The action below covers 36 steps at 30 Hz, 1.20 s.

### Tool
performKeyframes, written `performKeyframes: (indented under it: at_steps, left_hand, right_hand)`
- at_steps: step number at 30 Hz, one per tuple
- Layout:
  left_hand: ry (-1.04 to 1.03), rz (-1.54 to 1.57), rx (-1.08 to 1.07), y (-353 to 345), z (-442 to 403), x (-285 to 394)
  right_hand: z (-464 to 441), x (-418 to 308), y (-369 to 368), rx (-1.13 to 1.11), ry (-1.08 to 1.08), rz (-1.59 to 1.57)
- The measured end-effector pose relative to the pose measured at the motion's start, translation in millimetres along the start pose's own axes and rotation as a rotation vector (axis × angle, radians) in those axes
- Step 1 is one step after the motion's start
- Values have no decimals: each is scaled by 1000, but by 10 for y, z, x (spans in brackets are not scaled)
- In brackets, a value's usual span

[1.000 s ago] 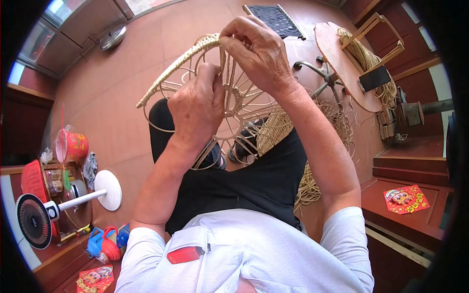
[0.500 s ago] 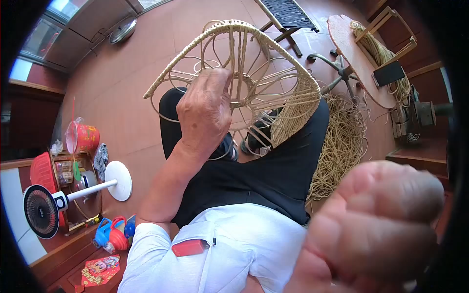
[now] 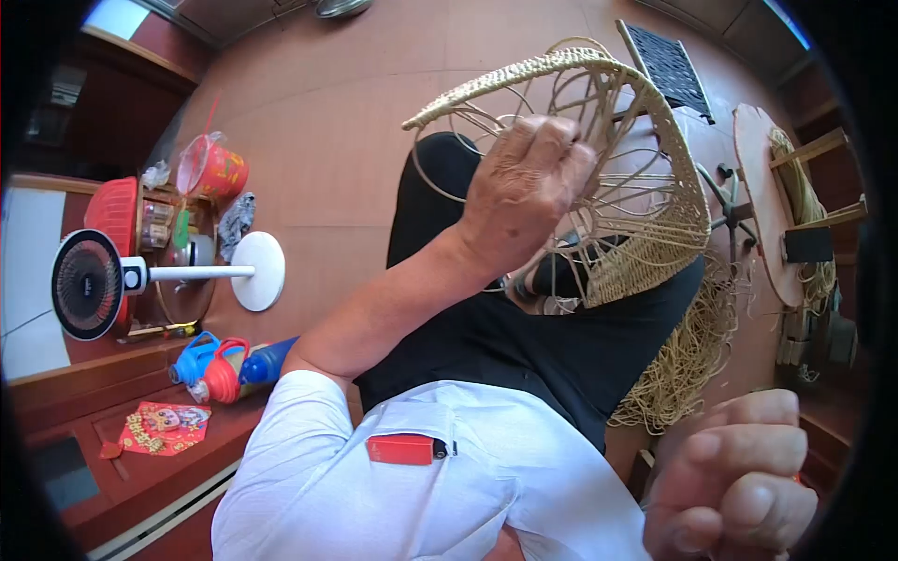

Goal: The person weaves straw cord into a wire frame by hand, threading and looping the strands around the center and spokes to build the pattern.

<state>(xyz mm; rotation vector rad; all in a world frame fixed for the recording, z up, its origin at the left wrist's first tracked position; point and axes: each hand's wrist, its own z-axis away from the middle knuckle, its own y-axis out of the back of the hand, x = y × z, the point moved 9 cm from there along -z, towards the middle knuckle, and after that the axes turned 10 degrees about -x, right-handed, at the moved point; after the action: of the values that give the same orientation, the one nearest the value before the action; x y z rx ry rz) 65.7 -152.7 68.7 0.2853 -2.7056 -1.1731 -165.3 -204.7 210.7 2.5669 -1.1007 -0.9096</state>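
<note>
A partly woven basket-like piece [image 3: 645,266] of wire loops and tan cord rests over my knees. Its bound rim curves along the far side, and close weaving covers its right part. My left hand [image 3: 526,187] is closed at the open wirework in the middle, its fingertips partly hidden. At the lower right, my right hand [image 3: 734,472] is raised near the camera, apart from the piece. Its fingers are curled in, and whatever they may hold is hidden.
A heap of tan cord [image 3: 678,379] lies on the floor by my right leg. Beyond it stand a round-topped table [image 3: 758,206] and a black woven stool [image 3: 666,70]. A fan [image 3: 89,285], a red bucket [image 3: 224,173] and several flasks [image 3: 227,374] are at the left.
The view has swung, so the woven piece and my left hand appear farther right. My right hand is lower and looks smaller, still curled. The left hand stays closed at the wirework.
</note>
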Motion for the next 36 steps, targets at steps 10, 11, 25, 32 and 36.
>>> performKeyframes:
  at_steps: [10, 11, 25, 32, 36]
  left_hand:
    - [21, 33, 2, 51, 80, -23]
    - [9, 16, 34, 54, 85, -28]
    - [-5, 139, 128, 170, 127, -15]
    - [46, 129, 15, 38, 142, -89]
    - [45, 185, 2, 21, 110, -111]
  right_hand:
    - [-301, 132, -248, 55, -467, -185]
    - [-372, 147, -170, -20, -441, -228]
    - [378, 591, -728, -374, -281, 173]
    - [1427, 1697, -1583, -32, -1006, -728]
    - [1383, 1852, -1704, 56, -1051, -1022]
